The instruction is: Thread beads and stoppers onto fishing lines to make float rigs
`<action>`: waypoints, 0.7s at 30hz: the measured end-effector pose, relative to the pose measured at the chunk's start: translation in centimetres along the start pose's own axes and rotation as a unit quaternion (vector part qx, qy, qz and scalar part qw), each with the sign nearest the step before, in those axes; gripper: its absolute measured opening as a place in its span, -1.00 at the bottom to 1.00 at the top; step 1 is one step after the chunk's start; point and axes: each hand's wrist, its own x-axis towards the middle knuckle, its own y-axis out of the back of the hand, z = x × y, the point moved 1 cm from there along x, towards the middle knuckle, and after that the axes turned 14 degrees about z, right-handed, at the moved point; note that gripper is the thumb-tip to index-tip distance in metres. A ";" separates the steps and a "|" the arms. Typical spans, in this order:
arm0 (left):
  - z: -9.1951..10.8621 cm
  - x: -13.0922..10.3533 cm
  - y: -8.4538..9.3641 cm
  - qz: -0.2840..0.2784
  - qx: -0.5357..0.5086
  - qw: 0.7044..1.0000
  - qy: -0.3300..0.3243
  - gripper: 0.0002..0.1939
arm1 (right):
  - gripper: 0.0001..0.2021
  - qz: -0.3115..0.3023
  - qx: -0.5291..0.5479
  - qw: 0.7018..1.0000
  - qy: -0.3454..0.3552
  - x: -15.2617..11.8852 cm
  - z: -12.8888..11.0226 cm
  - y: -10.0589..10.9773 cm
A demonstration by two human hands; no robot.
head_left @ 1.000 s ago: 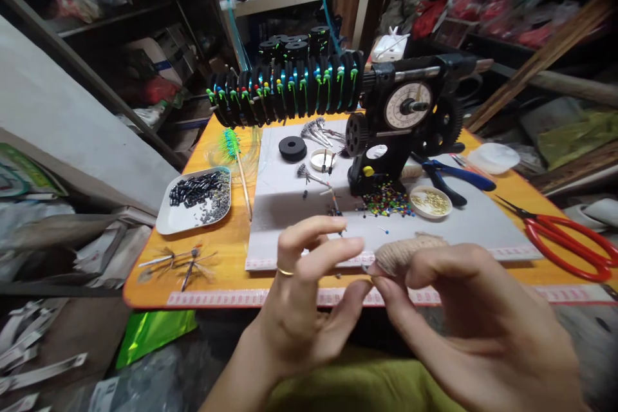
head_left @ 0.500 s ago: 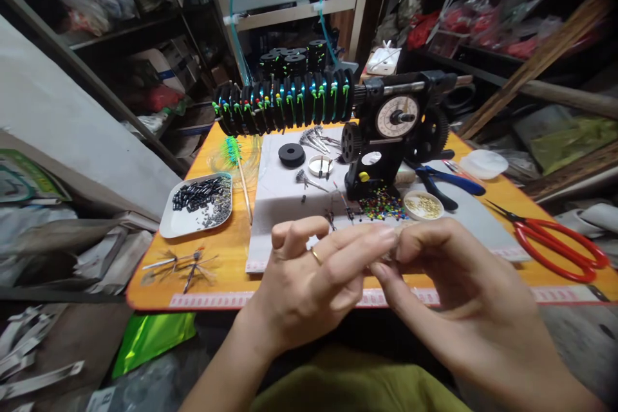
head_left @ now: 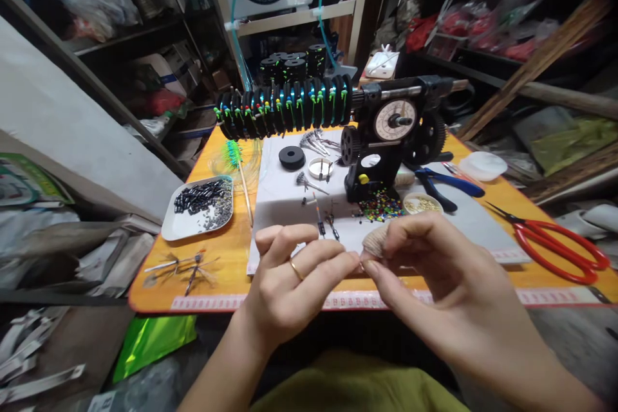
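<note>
My left hand (head_left: 290, 283) and right hand (head_left: 425, 264) meet fingertip to fingertip over desk (head_left: 226, 257) front edge. Both pinch shut on something tiny between them; cannot see it. Right finger wears tan wrap (head_left: 374, 241).

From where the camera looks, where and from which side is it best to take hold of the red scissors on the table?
Probably by the red loop handles of the red scissors, coming from the right: the loops lie toward the table's right edge, while the dark blades point left toward the blue pliers.
</note>
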 end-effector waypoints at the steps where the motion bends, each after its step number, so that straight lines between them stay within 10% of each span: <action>1: 0.0 0.0 0.0 0.003 -0.014 0.999 0.033 -0.87 | -0.76 0.014 0.034 0.999 -0.008 0.0 0.0 -0.3; 6: 0.5 0.0 0.3 0.019 -0.100 0.978 0.184 -0.81 | -0.64 0.090 0.153 0.983 0.047 -0.1 0.3 -1.3; 12: 0.3 0.0 1.1 0.026 -0.107 0.971 0.213 -0.82 | -0.62 -0.008 -0.115 0.941 0.319 0.5 0.1 -0.5; 21: -0.4 -0.2 0.9 0.015 -0.099 0.969 0.225 -0.80 | -0.62 0.003 -0.137 0.952 0.275 0.0 0.4 0.8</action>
